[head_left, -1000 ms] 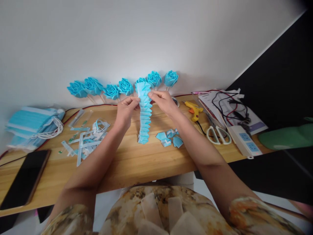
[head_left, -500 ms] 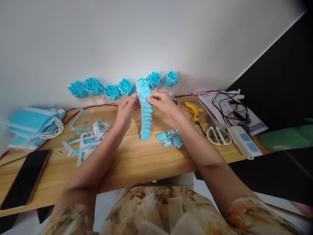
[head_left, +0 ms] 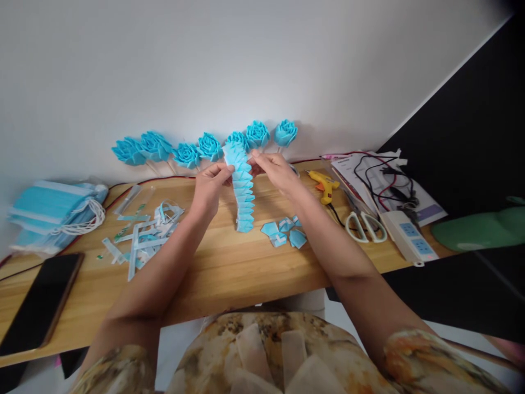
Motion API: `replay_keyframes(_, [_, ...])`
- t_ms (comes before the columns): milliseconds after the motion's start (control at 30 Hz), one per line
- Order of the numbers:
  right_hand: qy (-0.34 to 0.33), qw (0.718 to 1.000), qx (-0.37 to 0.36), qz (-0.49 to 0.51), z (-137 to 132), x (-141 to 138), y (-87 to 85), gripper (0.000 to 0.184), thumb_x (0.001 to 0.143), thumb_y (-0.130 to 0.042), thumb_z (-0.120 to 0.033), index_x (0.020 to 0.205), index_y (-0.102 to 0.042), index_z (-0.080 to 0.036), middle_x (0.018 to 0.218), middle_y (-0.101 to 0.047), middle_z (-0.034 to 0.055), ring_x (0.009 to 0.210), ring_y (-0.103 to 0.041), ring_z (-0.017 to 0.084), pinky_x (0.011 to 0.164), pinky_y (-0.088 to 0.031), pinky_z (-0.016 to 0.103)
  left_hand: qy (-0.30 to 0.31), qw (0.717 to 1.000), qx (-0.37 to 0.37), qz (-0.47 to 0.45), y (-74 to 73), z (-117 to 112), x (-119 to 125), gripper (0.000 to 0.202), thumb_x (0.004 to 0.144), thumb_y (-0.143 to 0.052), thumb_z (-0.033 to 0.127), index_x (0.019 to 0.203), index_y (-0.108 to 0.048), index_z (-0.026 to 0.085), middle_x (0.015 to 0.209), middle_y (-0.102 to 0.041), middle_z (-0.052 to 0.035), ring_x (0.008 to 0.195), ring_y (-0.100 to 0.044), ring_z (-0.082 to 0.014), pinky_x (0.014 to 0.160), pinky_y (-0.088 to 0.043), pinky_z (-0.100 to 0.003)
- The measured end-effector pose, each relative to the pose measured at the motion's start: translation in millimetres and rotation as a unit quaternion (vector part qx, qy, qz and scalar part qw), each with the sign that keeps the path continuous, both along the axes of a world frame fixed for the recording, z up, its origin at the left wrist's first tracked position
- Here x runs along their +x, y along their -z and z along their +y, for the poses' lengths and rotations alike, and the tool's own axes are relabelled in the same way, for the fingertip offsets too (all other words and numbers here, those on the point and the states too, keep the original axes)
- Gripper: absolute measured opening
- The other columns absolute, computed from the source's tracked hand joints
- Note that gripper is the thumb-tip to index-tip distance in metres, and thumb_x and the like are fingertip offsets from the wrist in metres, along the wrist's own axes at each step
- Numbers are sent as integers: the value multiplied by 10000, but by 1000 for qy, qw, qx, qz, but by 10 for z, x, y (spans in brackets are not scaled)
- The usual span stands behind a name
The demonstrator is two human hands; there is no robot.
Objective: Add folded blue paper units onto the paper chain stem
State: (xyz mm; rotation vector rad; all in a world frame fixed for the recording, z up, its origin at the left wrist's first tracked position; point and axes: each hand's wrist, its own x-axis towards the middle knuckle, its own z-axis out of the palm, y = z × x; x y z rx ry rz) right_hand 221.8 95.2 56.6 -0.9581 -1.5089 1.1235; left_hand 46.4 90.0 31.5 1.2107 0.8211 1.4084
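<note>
A long light-blue strip of folded petals, zigzag along its right edge, hangs upright between my hands over the table. My left hand pinches its left edge near the top, thumb in front. My right hand is at the strip's right edge, thumb and fingers closed on it, with some fingertips hidden behind. Behind the strip, a blue flower is partly covered. Several more blue flowers on sticks, such as one flower, lean along the wall. Small blue cut pieces lie below my right forearm.
On the left are a stack of blue face masks, white elastic cords, strip scraps and a phone. To the right lie a yellow glue gun, scissors, a power strip, cables, papers and a green bottle.
The strip's top has come down and tilted left, showing more of the flower behind it. My left thumb now lies over the strip's front; my right thumb has moved up off its front.
</note>
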Motion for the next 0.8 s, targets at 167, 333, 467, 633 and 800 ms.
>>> replay_keyframes(167, [-13, 1000, 11, -17, -12, 28, -25, 484, 788, -601, -655, 709, -656, -180, 728, -650, 27, 733, -602, 159, 730, -492, 287, -10, 1000, 9, -10, -5, -2, -4, 223, 730, -757, 340, 635, -654, 167, 596, -564, 15, 570, -495, -90, 606, -420, -224])
replay_keyframes(333, [-33, 997, 47, -57, -7, 46, -26, 322, 837, -602, -446, 666, -642, -176, 674, -610, -4, 716, -569, 141, 724, -457, 265, -14, 1000, 9, -4, -6, -7, -2, 246, 727, -768, 373, 645, -651, 173, 597, -560, 14, 569, -506, -98, 614, -436, -235])
replay_keyframes(467, [-17, 997, 49, -50, 5, 52, -21, 240, 822, -588, -359, 676, -648, -178, 672, -609, -10, 704, -558, 137, 700, -453, 260, 14, 1000, -2, -16, -58, -34, 28, 348, 741, -733, 518, 697, -660, 181, 645, -602, -11, 595, -550, -125, 595, -451, -252])
replay_keyframes(633, [4, 999, 46, -15, 24, 64, -4, 215, 809, -592, -331, 666, -644, -179, 668, -601, -15, 689, -551, 126, 676, -460, 249, 63, 998, -14, -28, -108, -67, 49, 389, 763, -694, 567, 792, -683, 180, 725, -648, -38, 648, -604, -149, 613, -478, -272])
replay_keyframes(800, [1, 999, 33, -13, -12, 44, -32, 331, 824, -601, -469, 673, -643, -177, 686, -621, 1, 713, -575, 139, 703, -476, 263, 48, 998, 0, -39, -70, -51, 34, 268, 681, -794, 315, 906, -725, 188, 775, -686, -16, 671, -624, -146, 654, -501, -277])
